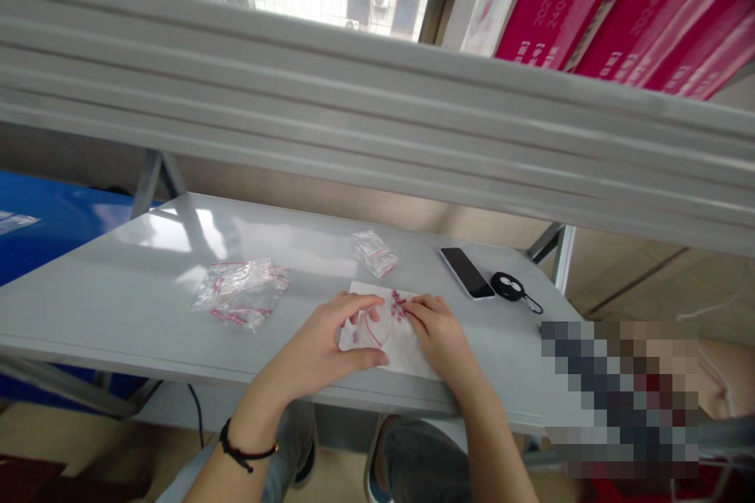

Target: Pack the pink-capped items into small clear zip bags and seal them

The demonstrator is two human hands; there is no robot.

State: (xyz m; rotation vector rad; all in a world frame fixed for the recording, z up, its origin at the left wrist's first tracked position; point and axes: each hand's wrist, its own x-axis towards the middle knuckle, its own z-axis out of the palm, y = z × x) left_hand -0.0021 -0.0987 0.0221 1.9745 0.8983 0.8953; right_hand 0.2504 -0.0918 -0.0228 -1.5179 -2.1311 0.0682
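A small clear zip bag [373, 332] with a red closure line lies within the curve of my left hand [330, 338]. The thumb and index finger of that hand are bowed apart around it, and the other fingers curl at its edge. Several small dark-pink beads or pills [396, 305] are grouped on a white sheet [406, 354]. The fingertips of my right hand [440, 330] are close together at the right side of these pieces, pinching or pressing on them. What lies under those fingertips is partly hidden.
A pile of clear zip bags [244, 291], some holding pink pieces, lies at left. Another stack of small bags [375, 253] sits behind the sheet. A phone [467, 273] and a black round case [508, 286] are at right. A grey beam [354, 102] crosses above the table.
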